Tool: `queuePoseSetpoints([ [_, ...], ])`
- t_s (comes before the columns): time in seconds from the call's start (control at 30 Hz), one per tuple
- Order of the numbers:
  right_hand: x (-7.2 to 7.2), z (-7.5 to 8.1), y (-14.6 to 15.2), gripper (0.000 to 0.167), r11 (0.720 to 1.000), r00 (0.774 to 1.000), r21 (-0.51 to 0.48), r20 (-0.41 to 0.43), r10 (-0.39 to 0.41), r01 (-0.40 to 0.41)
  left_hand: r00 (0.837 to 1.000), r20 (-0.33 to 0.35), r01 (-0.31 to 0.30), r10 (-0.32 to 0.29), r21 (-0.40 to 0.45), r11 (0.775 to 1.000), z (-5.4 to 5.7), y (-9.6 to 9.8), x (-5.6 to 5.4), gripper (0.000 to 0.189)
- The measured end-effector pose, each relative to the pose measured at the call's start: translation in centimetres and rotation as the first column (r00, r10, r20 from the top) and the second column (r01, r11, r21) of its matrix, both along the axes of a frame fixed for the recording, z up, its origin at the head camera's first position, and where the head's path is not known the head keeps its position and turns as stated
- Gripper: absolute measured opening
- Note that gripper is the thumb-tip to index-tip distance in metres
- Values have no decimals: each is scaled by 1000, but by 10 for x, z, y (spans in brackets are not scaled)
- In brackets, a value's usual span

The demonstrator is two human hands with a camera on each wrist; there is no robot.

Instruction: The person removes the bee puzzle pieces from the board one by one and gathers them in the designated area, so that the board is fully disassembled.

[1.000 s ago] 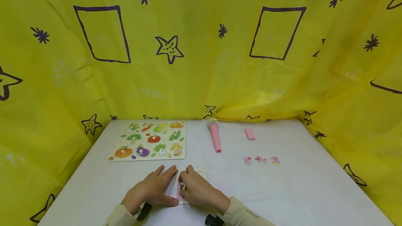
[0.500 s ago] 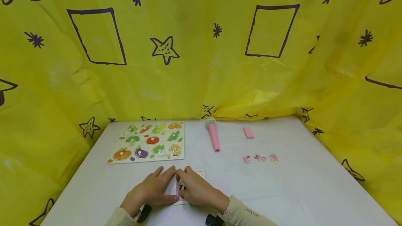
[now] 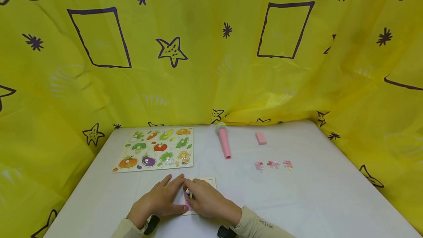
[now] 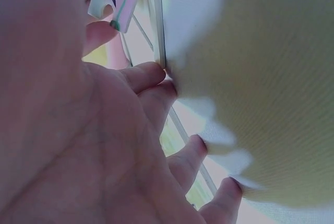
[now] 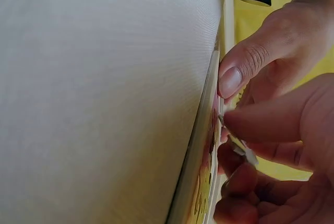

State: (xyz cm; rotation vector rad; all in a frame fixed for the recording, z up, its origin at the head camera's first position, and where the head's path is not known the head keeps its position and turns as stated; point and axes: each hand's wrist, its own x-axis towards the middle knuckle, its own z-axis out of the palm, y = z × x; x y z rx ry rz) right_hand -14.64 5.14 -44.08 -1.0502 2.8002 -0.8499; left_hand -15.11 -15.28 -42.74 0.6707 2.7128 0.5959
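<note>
A small puzzle board with a pale frame (image 3: pixel 212 183) lies at the table's front middle, partly hidden by both hands. My left hand (image 3: pixel 160 199) has its fingers spread, with fingertips and thumb along the board's left edge. My right hand (image 3: pixel 209 199) is over the board and pinches a jigsaw piece (image 3: pixel 190 194) between thumb and fingers. In the left wrist view, this jigsaw piece (image 4: pixel 126 2) shows pink with a green line and a dark patch, tilted up from the board. The right wrist view shows the jigsaw piece (image 5: pixel 245 152) edge-on between the fingertips.
Several vegetable shapes fill a wooden knob puzzle (image 3: pixel 155 150) at the back left. A pink toy microphone (image 3: pixel 223 141) lies back centre. To its right are a pink block (image 3: pixel 260 138) and a row of loose jigsaw pieces (image 3: pixel 273 164). Yellow patterned cloth (image 3: pixel 198 83) encloses the table.
The right hand's fingers have shifted slightly on the board, and more of the pinched jigsaw piece's white part shows now. My left hand stays in place. The whole view has drifted a little.
</note>
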Motion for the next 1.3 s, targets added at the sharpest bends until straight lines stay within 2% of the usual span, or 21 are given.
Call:
queuePoseSetpoints([
  [0.13,-1,2,-1,16,999,1000,-52,-1,8,-8,1000,-5,1,-1,5,1000,0,0,0,88],
  [0.27,-2,3,0,15,992,999,-128,39,-10,15,1000,-12,-2,2,2,1000,2,1,0,88],
  [0.47,-5,1,10,17,963,992,-261,126,-30,63,1000,-4,-19,19,-10,1000,3,1,1,90],
  [0.67,-8,2,26,18,931,979,-343,193,-63,128,1000,8,-21,22,-33,999,4,2,0,90],
  [0.8,-7,4,38,18,921,975,-358,204,-87,157,1000,7,-11,11,-36,999,4,1,-1,92],
  [1.03,0,3,63,18,922,965,-331,230,-127,200,999,39,-15,16,-27,1000,2,1,0,99],
  [1.3,2,3,94,19,907,959,-335,207,-192,254,998,53,-36,38,-43,998,3,3,0,100],
])
